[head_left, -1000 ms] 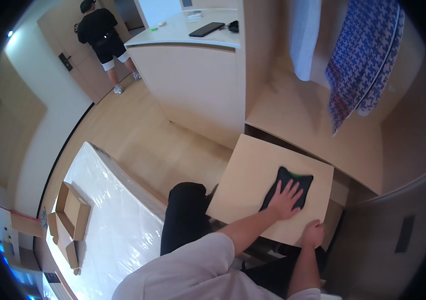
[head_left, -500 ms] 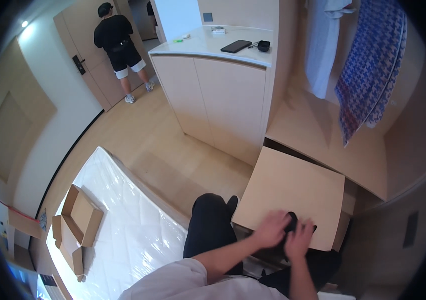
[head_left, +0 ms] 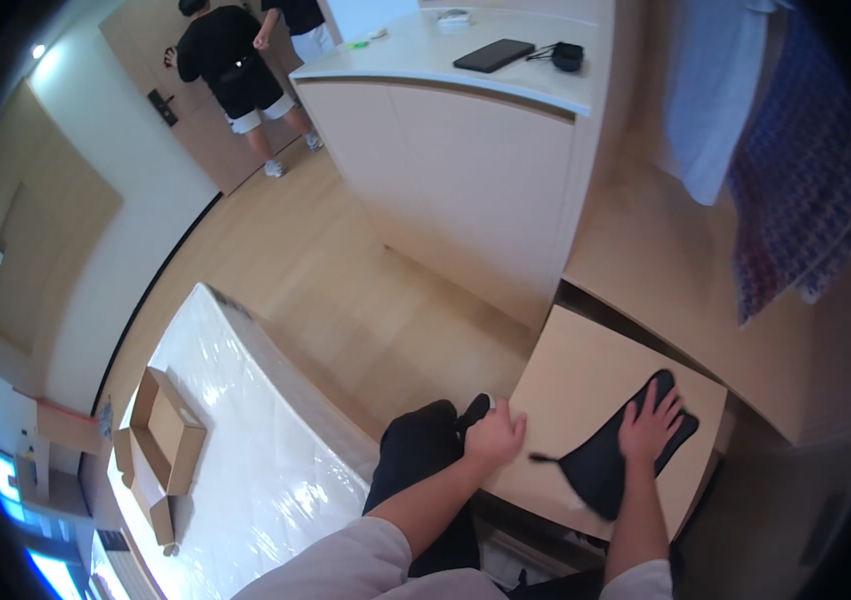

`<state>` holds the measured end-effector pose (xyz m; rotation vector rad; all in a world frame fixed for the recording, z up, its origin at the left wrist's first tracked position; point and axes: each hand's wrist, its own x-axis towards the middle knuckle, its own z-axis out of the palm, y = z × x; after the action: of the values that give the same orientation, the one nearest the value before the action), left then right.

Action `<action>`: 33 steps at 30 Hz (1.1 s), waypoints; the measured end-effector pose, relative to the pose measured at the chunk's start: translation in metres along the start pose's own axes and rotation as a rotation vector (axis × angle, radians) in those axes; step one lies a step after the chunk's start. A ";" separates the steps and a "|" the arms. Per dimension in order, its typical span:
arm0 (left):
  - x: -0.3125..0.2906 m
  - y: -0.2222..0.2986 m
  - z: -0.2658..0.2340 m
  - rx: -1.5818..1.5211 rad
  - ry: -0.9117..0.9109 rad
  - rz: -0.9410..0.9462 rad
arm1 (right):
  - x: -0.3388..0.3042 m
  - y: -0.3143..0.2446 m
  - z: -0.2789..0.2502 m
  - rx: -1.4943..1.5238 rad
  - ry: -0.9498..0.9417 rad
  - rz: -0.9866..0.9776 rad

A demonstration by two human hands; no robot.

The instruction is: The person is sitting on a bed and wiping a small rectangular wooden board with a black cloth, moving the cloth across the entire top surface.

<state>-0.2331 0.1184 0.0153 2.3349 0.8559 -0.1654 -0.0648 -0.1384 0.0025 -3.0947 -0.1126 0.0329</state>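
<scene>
Black pouch (head_left: pixel 601 468) flat under right fingers (head_left: pixel 654 398); cardboard box (head_left: pixel 183 464) open.

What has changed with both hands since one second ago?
The left hand moved from the black cloth to the left edge of the wooden board; the right hand left its right edge and lies spread on the cloth, whose short tail now shows. The open carton stays on the mattress.

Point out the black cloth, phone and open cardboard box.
Black cloth (head_left: pixel 596 470): head view, on its flat body.
Phone (head_left: pixel 495 56): head view, middle of its dark upper face.
Cardboard box (head_left: pixel 187 458): head view, on its side wall.
</scene>
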 end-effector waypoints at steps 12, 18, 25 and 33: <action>0.000 0.011 -0.012 -0.002 -0.018 0.058 | 0.121 -0.006 0.015 -0.012 0.156 -0.300; 0.013 0.001 0.001 0.089 -0.044 -0.026 | -0.014 -0.025 0.006 0.056 -0.020 -0.314; 0.014 -0.019 0.014 0.109 0.120 0.055 | -0.207 -0.012 0.001 0.117 0.013 -0.130; 0.004 0.005 0.024 0.134 0.112 0.058 | -0.152 0.074 -0.010 0.106 0.009 0.154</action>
<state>-0.2248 0.1026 -0.0022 2.5113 0.8536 -0.0707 -0.2109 -0.2234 0.0126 -2.9898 0.1238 0.0290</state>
